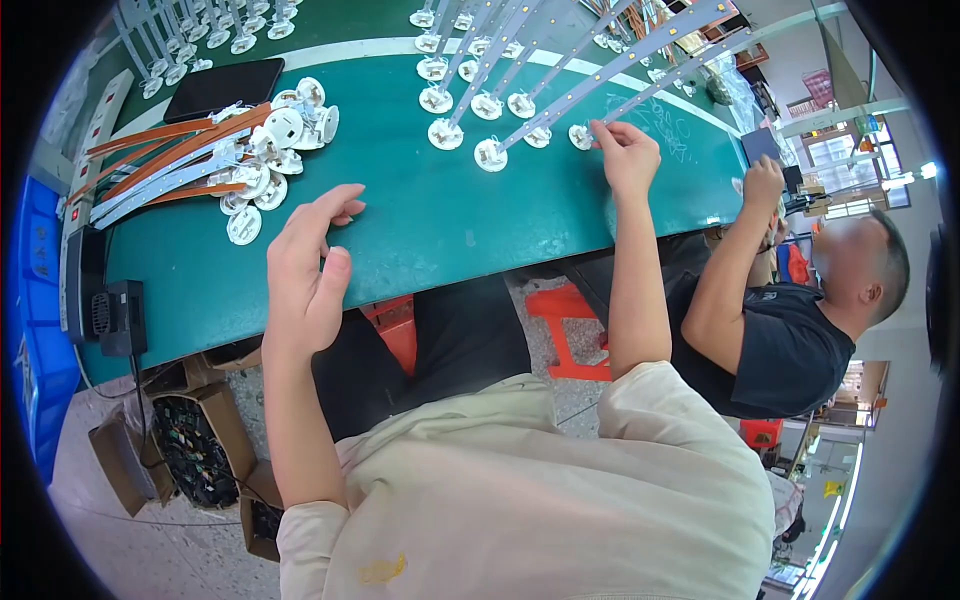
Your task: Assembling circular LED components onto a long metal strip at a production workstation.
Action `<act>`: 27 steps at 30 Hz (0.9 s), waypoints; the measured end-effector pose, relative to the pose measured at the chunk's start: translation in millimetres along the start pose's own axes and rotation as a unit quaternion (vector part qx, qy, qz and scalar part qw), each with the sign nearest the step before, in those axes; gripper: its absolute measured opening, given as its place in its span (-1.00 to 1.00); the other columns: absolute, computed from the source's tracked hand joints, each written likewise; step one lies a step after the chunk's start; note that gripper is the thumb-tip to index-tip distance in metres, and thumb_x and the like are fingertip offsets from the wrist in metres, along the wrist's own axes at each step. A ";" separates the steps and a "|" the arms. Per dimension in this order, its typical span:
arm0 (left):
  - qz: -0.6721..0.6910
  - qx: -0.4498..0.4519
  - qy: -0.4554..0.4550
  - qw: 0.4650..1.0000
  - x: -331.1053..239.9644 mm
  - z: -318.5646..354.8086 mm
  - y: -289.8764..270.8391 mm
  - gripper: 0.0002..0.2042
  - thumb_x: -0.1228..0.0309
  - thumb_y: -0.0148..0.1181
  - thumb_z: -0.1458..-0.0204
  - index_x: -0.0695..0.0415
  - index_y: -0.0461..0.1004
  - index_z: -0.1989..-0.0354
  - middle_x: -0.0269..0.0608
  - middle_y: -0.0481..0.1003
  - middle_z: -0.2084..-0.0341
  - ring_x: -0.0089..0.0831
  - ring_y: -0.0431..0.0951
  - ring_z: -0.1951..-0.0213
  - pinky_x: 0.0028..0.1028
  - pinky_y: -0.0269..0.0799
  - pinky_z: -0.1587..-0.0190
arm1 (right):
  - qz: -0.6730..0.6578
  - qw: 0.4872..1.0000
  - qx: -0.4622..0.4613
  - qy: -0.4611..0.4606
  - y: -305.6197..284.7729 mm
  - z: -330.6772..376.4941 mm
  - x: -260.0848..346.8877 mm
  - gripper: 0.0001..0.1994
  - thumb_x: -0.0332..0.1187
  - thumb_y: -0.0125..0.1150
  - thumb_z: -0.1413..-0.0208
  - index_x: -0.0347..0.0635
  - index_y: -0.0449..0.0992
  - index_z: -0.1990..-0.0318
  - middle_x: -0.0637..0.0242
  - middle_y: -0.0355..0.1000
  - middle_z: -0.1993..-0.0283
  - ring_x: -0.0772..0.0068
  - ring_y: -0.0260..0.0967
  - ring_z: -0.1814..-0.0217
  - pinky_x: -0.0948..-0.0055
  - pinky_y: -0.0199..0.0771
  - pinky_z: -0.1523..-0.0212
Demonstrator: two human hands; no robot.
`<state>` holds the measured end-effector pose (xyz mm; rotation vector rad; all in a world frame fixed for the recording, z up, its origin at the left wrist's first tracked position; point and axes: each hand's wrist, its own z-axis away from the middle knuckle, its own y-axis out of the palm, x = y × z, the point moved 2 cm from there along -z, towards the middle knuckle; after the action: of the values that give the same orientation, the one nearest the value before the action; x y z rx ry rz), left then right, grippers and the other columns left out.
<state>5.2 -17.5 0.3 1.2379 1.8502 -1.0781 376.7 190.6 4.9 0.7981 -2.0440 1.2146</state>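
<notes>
My right hand [630,160] is closed in a pinch at the lower end of an upright LED strip [655,88], just above its round white base [580,137]. My left hand [308,265] hovers over the table's near edge, holding nothing, its thumb apart from the loosely bent fingers. Beyond it, to the left, lies a pile of LED strips with orange and white sides [180,165], their round white ends [285,125] bunched together. Left of my right hand, several more strips stand on white bases [490,155] on the green tabletop [420,220].
A black tablet-like slab [225,90] lies behind the pile. Along the left edge are a power strip [82,190], a black adapter [120,315] and a blue bin [42,350]. A co-worker [770,340] sits at right. Open cartons [225,430] stand on the floor.
</notes>
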 end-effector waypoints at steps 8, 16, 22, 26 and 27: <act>0.015 0.000 0.000 1.000 0.2 -0.3 0.2 -0.49 0.07 -0.01 -0.22 0.26 0.47 -0.12 -0.03 0.57 0.18 -0.23 0.50 0.19 -0.36 0.37 0.22 | -0.040 0.996 -0.070 0.050 -33.1 16.8 16.7 -0.71 -0.35 0.49 -0.04 -0.37 0.64 0.15 0.25 0.63 0.27 0.53 0.57 0.35 0.62 0.42 0.35; 0.020 0.010 0.011 1.000 3.4 -2.4 -2.3 -0.54 0.15 0.07 -0.17 0.28 0.49 -0.06 0.02 0.57 0.17 -0.13 0.53 0.17 -0.26 0.44 0.05 | -0.053 0.998 -0.016 0.015 -33.4 15.9 11.8 -0.85 -0.47 0.45 -0.04 -0.33 0.66 0.26 0.31 0.62 0.34 0.62 0.52 0.33 0.64 0.48 0.26; 0.002 0.026 0.025 0.999 3.6 -2.4 -6.8 -0.60 0.20 0.12 -0.16 0.28 0.51 0.01 0.05 0.57 0.15 -0.02 0.54 0.14 -0.23 0.45 0.03 | -0.015 0.987 -0.053 -0.148 -0.5 79.7 90.9 -0.91 -0.54 0.40 -0.08 -0.36 0.62 0.27 0.32 0.56 0.36 0.63 0.42 0.41 0.60 0.44 0.37; -0.012 0.037 0.021 0.999 1.5 -3.2 -4.6 -0.63 0.26 0.19 -0.11 0.28 0.51 0.02 0.07 0.57 0.15 0.02 0.54 0.13 -0.20 0.44 0.03 | -0.099 0.921 0.114 -0.358 27.8 123.5 171.8 -0.85 -0.72 0.37 0.06 -0.30 0.60 0.35 0.27 0.55 0.42 0.56 0.38 0.49 0.60 0.31 0.49; -0.008 0.041 0.026 0.999 1.3 -3.0 -3.3 -0.64 0.27 0.21 -0.09 0.27 0.51 0.02 0.08 0.56 0.16 0.03 0.53 0.13 -0.18 0.44 0.03 | -0.125 0.901 0.132 -0.394 41.4 131.0 191.2 -0.85 -0.71 0.37 0.10 -0.28 0.61 0.37 0.30 0.53 0.45 0.54 0.35 0.54 0.59 0.27 0.53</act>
<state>1.4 -15.0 1.5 1.3128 1.8735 -1.1504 199.5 54.1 78.6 1.8670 -2.2777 1.1309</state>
